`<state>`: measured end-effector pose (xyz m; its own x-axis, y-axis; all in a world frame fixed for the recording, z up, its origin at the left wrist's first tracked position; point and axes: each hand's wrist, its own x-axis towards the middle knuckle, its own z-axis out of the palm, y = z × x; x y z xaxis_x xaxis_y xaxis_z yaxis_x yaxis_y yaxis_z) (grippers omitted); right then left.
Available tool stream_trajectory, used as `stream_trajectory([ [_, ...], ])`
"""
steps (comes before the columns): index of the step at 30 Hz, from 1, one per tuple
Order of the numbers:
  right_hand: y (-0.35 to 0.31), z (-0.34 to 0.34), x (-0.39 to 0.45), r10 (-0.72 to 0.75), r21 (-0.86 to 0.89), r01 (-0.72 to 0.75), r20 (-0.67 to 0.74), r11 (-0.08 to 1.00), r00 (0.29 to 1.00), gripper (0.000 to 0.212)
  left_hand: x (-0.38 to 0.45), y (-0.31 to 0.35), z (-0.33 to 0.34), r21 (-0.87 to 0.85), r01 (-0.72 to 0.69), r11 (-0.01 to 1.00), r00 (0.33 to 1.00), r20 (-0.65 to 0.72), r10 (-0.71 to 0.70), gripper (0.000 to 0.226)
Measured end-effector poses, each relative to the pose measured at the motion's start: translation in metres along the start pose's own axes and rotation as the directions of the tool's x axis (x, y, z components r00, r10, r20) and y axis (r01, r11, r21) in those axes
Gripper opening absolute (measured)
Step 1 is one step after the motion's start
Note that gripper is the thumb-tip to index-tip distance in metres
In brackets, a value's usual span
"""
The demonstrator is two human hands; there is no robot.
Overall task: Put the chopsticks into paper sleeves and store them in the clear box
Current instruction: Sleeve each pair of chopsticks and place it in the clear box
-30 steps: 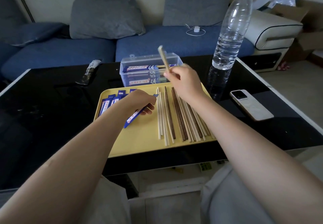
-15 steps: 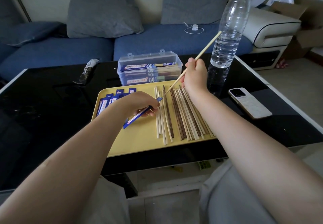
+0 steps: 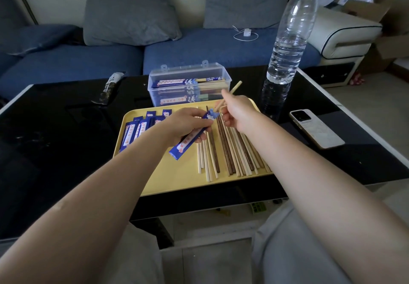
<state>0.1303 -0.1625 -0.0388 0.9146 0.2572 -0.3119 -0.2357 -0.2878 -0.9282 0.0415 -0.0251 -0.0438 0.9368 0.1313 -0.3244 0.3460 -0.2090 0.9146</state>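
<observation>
My left hand [image 3: 186, 124] holds a blue paper sleeve [image 3: 190, 137] tilted above the yellow tray [image 3: 177, 177]. My right hand [image 3: 238, 113] pinches a pale chopstick [image 3: 234, 87] whose lower tip meets the sleeve's open upper end. Several loose pale and dark chopsticks [image 3: 228, 153] lie side by side on the tray's right half. Several empty blue sleeves [image 3: 138, 128] lie fanned on its left half. The clear box [image 3: 188, 84] stands open behind the tray with sleeved chopsticks inside.
A tall water bottle [image 3: 287, 40] stands at the back right of the black table [image 3: 55, 139]. A white phone [image 3: 316, 128] lies right of the tray. A dark wrapper [image 3: 109, 87] lies at the back left. A blue sofa with cushions runs behind.
My left hand lifted the sleeve off the tray and raised its open end. My right hand swung the chopstick down and left, bringing its tip to the sleeve's mouth.
</observation>
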Motion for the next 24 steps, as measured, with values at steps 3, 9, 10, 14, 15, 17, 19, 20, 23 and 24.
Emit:
stream_trajectory([
  [3,0.003,0.000,0.001,-0.005,-0.002,0.005,0.009,1.000,1.000,0.042,0.000,0.001,0.004,0.020,-0.014,1.000,1.000,0.003,0.014,0.021],
  [9,0.008,0.003,-0.006,0.003,-0.161,0.018,0.129,0.987,0.992,0.047,0.003,-0.001,0.006,0.064,0.007,0.998,0.994,-0.107,0.000,0.022],
  [10,0.009,0.002,-0.006,-0.024,-0.246,0.052,0.118,0.968,0.993,0.047,0.003,-0.001,0.006,0.062,0.029,0.998,0.989,-0.148,-0.019,0.021],
  [14,0.016,-0.005,-0.005,-0.161,-0.765,0.190,0.114,0.615,0.980,0.025,0.008,-0.003,0.010,0.023,0.182,0.983,0.956,-0.236,-0.171,0.023],
  [15,0.017,-0.006,-0.007,-0.146,-0.822,0.191,0.132,0.537,0.980,0.017,0.009,-0.004,0.009,0.029,0.217,0.976,0.946,-0.254,-0.202,0.023],
  [17,0.016,-0.006,-0.012,-0.107,-0.872,0.190,0.158,0.450,0.982,0.008,0.011,-0.006,0.007,0.099,0.275,0.956,0.919,-0.321,-0.231,0.026],
  [19,0.015,-0.004,-0.015,-0.110,-0.890,0.198,0.167,0.411,0.980,0.006,0.013,-0.010,0.002,0.231,0.337,0.913,0.888,-0.401,-0.226,0.035],
  [20,0.015,-0.003,-0.015,-0.116,-0.895,0.199,0.166,0.400,0.979,0.008,0.013,-0.011,0.001,0.280,0.360,0.890,0.878,-0.424,-0.222,0.038],
  [23,0.014,-0.001,-0.015,-0.106,-0.905,0.192,0.164,0.379,0.981,0.014,0.014,-0.012,-0.003,0.325,0.397,0.858,0.869,-0.435,-0.237,0.041],
  [24,0.013,0.000,-0.016,-0.095,-0.911,0.191,0.167,0.366,0.981,0.015,0.014,-0.012,-0.004,0.323,0.401,0.857,0.868,-0.433,-0.243,0.041],
])
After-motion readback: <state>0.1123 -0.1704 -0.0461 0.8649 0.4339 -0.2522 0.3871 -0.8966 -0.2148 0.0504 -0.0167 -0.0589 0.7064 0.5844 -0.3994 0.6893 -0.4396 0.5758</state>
